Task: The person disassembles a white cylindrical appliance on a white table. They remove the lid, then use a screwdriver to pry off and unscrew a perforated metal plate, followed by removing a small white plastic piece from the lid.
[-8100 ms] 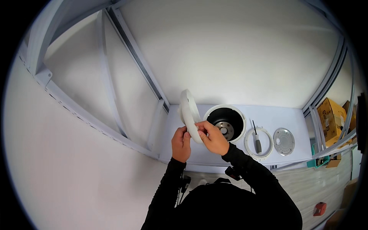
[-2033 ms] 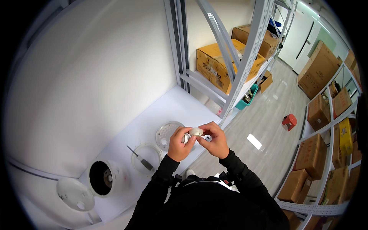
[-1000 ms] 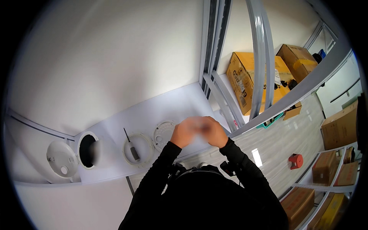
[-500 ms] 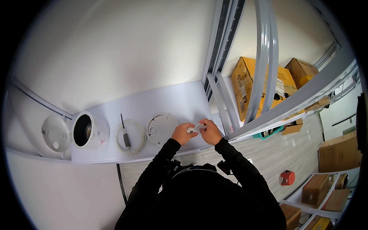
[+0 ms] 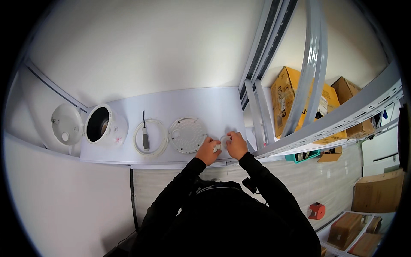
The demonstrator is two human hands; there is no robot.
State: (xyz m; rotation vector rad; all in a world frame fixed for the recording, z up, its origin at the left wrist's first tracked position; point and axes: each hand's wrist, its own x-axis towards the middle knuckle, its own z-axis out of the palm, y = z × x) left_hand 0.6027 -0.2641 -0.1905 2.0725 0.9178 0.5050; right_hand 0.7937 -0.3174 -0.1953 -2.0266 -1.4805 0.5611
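Observation:
Near the shelf's front edge, my left hand (image 5: pixel 207 152) is closed on a small white plastic part (image 5: pixel 217 148). Just right of it, the fingers of my right hand (image 5: pixel 237 146) pinch a pale, translucent round piece (image 5: pixel 224 139), partly hidden by the fingertips. A round white base plate (image 5: pixel 184 136) with holes and raised ribs lies beside my left hand. Left of that plate is a white ring (image 5: pixel 163 144), and a screwdriver (image 5: pixel 146 139) with a grey handle lies across it, its shaft pointing away.
A white cylindrical appliance (image 5: pixel 114 132) with a dark inside lies on its side at the left, its round lid (image 5: pixel 66 125) swung open. Metal uprights (image 5: pixel 258 51) stand right of the shelf (image 5: pixel 214 103). Beyond are a yellow carton (image 5: pixel 291 90), a green bin (image 5: pixel 309 156) and a red stool (image 5: pixel 317 210).
My view has shifted, so the scene sits differently. My hands have moved slightly apart, and the white part and the translucent piece now show with a small gap between them.

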